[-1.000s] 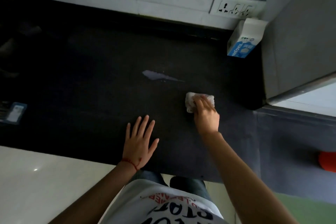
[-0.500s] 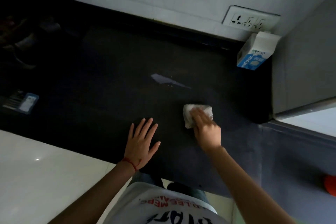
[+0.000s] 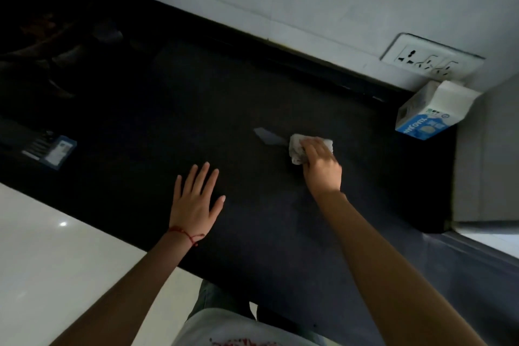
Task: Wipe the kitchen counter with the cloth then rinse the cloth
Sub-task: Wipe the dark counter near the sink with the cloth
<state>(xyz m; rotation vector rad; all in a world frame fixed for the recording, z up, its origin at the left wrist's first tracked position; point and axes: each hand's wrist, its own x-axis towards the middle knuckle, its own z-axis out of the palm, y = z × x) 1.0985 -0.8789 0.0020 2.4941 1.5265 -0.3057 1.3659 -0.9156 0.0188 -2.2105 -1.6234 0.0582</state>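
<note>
- Two hands are on the dark matte bench (image 3: 157, 109), whose far left end sinks into shadow; the shapes there cannot be made out.
- Right hand (image 3: 320, 166) presses down on a crumpled white cloth (image 3: 297, 149), fingers curled over it in a closed grip; most of the cloth is hidden under the palm, with soft wrinkled folds showing at its left side and far edge.
- The cloth lies mid-bench, touching the end of a pale, pointed wet smear (image 3: 266, 136) on the surface.
- Left hand (image 3: 195, 199) lies flat and empty, fingers spread, palm down on the bench near the front edge, well apart from the cloth; a thin red thread (image 3: 185, 234) circles its wrist.
- A white and blue carton (image 3: 429, 115) stands tilted in the far right corner, its print too small to read surely.
- A white socket plate (image 3: 429, 60) sits on the smooth pale wall above it.
- A small flat blue-edged packet (image 3: 52, 150) lies at the left, blurred.
</note>
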